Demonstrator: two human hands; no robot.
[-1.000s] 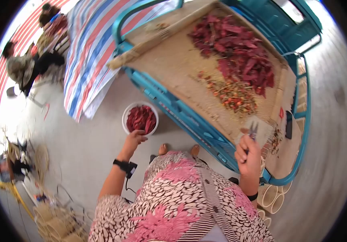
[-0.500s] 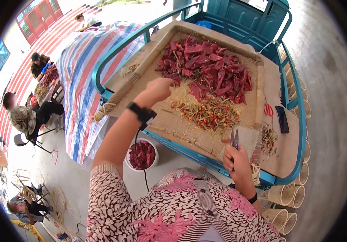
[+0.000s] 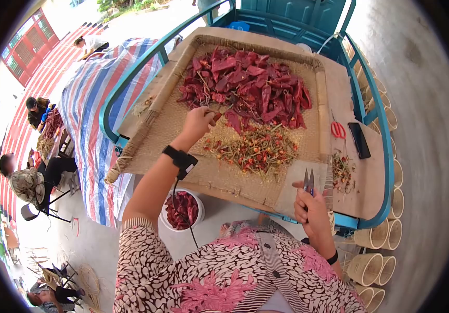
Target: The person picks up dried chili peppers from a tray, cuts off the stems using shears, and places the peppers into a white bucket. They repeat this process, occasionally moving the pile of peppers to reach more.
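Observation:
My left hand is closed on a dried red pepper, its stem pointing away to the right. It hovers at the near-left edge of a large heap of dried red peppers on a woven tray. My right hand grips small scissors over the tray's near-right corner, with the blades pointing away and slightly apart. Between the hands lies a pile of cut pepper stems and caps.
The tray rests on cardboard in a blue cart bed. Red-handled scissors, a phone and loose scraps lie right. A white bucket of peppers stands below. Striped sheeting and several seated people are left; woven baskets line the right.
My left hand, earlier closed at the heap's edge, now shows a pepper with its stem sticking out. My right hand still holds the scissors. The whole view has shifted slightly.

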